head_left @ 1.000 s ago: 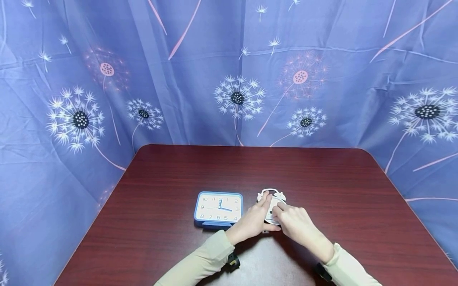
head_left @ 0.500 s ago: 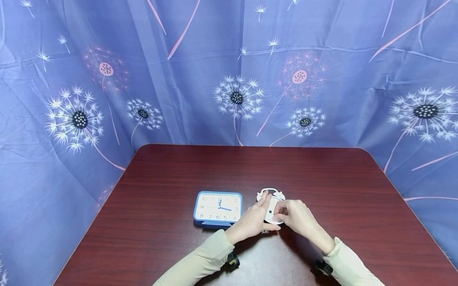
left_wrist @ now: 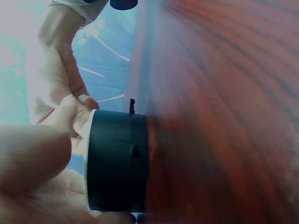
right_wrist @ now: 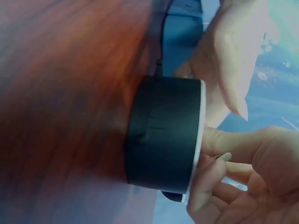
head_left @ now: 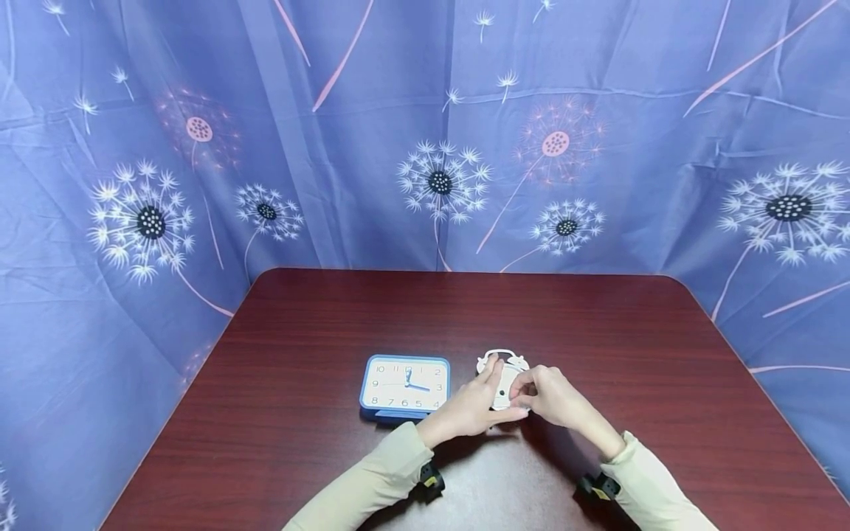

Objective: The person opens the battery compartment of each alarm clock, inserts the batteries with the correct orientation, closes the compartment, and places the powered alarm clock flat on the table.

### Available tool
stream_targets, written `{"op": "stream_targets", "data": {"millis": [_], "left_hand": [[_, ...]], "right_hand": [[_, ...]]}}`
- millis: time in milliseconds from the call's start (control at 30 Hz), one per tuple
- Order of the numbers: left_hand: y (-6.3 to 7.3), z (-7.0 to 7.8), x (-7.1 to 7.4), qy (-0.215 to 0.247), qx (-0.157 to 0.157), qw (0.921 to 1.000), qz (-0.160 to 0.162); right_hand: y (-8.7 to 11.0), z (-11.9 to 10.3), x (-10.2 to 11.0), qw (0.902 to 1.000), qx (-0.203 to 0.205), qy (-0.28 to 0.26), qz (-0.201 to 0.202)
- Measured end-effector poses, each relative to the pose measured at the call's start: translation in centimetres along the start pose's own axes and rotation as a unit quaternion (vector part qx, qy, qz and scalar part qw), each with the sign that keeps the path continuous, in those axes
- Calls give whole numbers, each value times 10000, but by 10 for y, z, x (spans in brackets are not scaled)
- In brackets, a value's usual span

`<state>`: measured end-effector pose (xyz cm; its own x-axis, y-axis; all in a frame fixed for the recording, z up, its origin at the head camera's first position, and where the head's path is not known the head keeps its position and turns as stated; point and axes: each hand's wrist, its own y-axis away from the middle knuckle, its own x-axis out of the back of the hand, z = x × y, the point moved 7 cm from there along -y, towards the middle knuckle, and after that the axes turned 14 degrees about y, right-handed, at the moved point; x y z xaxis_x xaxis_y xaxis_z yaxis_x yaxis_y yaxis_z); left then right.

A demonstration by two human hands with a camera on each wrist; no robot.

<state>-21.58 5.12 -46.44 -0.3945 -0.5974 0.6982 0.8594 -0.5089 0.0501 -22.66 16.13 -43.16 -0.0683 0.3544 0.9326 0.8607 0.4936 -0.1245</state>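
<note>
A white twin-bell alarm clock (head_left: 506,377) lies on the table, its bells and handle toward the far edge. My left hand (head_left: 468,409) holds it from the left, fingers along its upper side and thumb across the near edge. At the right part of its upward side, my right hand (head_left: 556,398) pinches with bent fingers; what lies between the fingertips is too small to tell. In both wrist views the body of the alarm clock (left_wrist: 117,161) looks dark, with a pale rim toward the hands.
Left of my left hand stands a blue rectangular clock (head_left: 405,383) with a white face, tilted back. The dark red wooden table (head_left: 319,317) reaches to a blue dandelion-patterned curtain (head_left: 372,184) at the back and left.
My right fingers have shifted and turned on the alarm clock, the hand swinging slightly outward. My left thumb has moved a little up and right over the near edge. The blue clock stays put.
</note>
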Motion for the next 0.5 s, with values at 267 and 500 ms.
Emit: {"op": "stream_targets", "data": {"millis": [267, 500], "left_hand": [[-3, 2, 3, -186, -114, 9997, -132], [-3, 0, 7, 171, 33, 9998, 94]], "right_hand": [[2, 10, 3, 9958, -904, 85, -122], [8, 15, 4, 9905, -1368, -33, -96]]}}
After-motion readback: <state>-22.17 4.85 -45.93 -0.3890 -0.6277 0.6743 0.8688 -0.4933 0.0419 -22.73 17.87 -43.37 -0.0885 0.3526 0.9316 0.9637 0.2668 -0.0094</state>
